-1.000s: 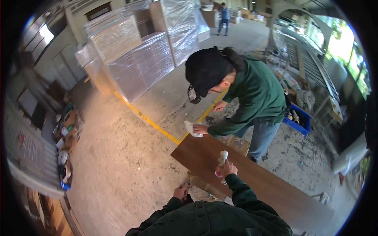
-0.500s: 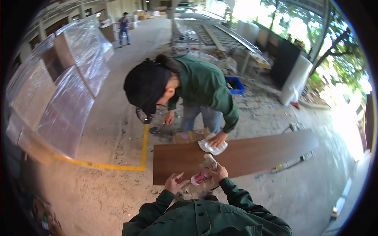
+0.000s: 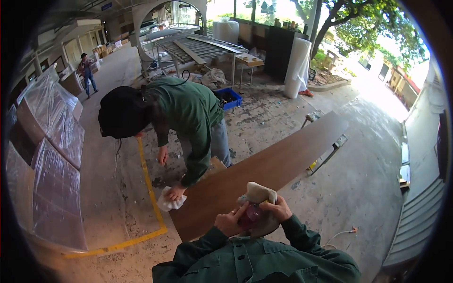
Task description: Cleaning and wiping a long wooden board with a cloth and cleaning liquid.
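Observation:
My left hand (image 3: 229, 222) is closed on the near side of a clear bottle of pink-purple liquid (image 3: 251, 215), held above the near side of a long brown wood-grain board (image 3: 264, 160). Against the bottle's other side, my right hand (image 3: 279, 210) grips a bunched off-white cloth (image 3: 260, 192); whether its fingers also hold the bottle is hard to see. Across the board, a co-worker in a green shirt (image 3: 186, 106) leans over and presses a white cloth (image 3: 171, 200) at the board's left end.
Supports with metal legs (image 3: 330, 153) stand under the board's far end. A thin hose (image 3: 339, 233) lies on the floor at right. Plastic-wrapped panels (image 3: 56, 188) line the left side. Behind the co-worker are a blue crate (image 3: 230, 99) and a slatted metal rack (image 3: 196, 49).
My left hand, open beside the bottle before, now closes on it. The co-worker's cloth has slid left to the board's end. My view has turned to the right.

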Demonstrator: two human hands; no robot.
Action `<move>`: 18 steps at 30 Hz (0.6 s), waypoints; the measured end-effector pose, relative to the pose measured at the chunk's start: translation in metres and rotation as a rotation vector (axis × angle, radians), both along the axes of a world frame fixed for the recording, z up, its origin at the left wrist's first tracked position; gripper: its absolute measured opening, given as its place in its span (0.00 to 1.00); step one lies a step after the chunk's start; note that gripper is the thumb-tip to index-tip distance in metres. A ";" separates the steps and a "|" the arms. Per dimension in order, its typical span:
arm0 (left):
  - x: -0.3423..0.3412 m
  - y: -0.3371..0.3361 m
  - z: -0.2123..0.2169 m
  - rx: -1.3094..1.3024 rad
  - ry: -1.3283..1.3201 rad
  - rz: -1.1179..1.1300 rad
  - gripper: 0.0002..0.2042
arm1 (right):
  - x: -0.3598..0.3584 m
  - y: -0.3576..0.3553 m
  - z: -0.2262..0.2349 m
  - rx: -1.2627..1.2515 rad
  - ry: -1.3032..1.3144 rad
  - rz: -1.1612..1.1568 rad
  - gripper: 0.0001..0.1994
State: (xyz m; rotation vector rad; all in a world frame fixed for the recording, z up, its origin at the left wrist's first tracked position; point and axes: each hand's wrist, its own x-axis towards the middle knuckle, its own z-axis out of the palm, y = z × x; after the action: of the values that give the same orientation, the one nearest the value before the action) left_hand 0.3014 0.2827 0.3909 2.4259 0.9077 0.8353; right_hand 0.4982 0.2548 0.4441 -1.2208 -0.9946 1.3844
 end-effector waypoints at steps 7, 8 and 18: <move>-0.018 0.006 0.013 0.028 -0.021 0.056 0.39 | 0.008 0.002 -0.021 -0.205 0.322 -0.123 0.18; -0.022 0.008 0.018 0.058 -0.010 0.091 0.39 | 0.012 0.006 -0.026 -0.220 0.377 -0.147 0.19; -0.064 0.003 0.037 0.011 0.180 0.167 0.40 | -0.008 0.008 -0.066 -0.472 0.797 0.010 0.21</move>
State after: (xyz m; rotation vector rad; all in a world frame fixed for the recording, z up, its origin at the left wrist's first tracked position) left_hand 0.2377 0.2853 0.4281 2.4913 1.1898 0.6863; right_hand 0.4902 0.2628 0.3778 -0.8344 -0.1170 1.9500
